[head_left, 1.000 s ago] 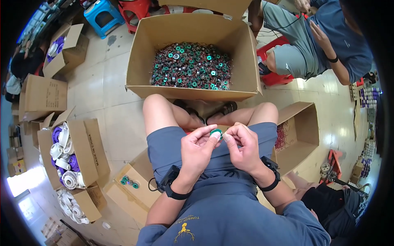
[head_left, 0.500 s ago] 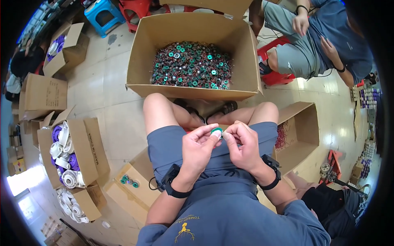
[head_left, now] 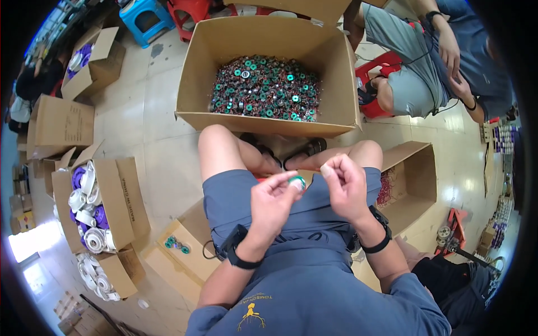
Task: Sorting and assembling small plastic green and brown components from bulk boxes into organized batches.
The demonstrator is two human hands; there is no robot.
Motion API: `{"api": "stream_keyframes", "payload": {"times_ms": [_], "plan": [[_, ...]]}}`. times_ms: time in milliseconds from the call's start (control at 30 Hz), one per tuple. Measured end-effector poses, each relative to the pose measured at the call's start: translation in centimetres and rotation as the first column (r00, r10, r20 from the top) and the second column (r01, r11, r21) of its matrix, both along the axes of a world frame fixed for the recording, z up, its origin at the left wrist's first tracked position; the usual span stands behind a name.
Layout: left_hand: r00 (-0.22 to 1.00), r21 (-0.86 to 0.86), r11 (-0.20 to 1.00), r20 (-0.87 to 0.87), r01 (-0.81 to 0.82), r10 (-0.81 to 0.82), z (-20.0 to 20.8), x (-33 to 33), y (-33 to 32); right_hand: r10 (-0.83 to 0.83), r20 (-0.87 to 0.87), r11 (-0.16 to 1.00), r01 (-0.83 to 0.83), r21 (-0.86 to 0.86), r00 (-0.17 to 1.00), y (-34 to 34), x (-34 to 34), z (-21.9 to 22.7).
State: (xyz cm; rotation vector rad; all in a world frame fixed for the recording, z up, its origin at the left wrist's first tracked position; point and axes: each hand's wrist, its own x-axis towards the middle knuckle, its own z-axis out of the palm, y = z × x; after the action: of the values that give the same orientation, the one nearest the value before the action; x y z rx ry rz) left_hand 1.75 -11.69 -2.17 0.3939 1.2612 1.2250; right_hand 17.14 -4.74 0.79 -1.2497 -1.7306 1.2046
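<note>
The left hand (head_left: 272, 204) held a small, green, ring-shaped part (head_left: 298, 181) between its fingers above the lap (head_left: 305, 210), probably so that it was well seen and easy to reach from the right. The right hand (head_left: 346, 190) was just beside, apart from the part, its thumb and forefinger narrow together, and I could not tell if something thin was between them. Far ahead stood a large, open, brown cardboard box (head_left: 263, 122) with many similar parts (head_left: 266, 89), perhaps placed there to be reached without standing up.
</note>
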Motion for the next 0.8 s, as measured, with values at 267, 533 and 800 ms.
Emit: {"api": "stream_keyframes", "payload": {"times_ms": [267, 533, 800], "plan": [[0.873, 0.045, 0.9, 0.268, -0.434, 0.407, -0.6, -6.5, -3.0, -0.38, -0.09, 0.901, 0.347, -0.262, 0.92, 2.6, 5.4, -3.2], [0.346, -0.208, 0.312, -0.157, -0.927, 0.925, -6.5, -16.1, -20.9, -0.737, -0.255, 0.635, 0.51, -0.58, 0.626, 6.5, 24.7, -10.2], [0.206, -0.601, -0.012, -0.292, -0.799, 0.934, -19.5, -16.0, -35.1, -0.894, -0.217, 0.401, 0.482, -0.779, 0.392, 7.5, 33.4, -16.8]]}}
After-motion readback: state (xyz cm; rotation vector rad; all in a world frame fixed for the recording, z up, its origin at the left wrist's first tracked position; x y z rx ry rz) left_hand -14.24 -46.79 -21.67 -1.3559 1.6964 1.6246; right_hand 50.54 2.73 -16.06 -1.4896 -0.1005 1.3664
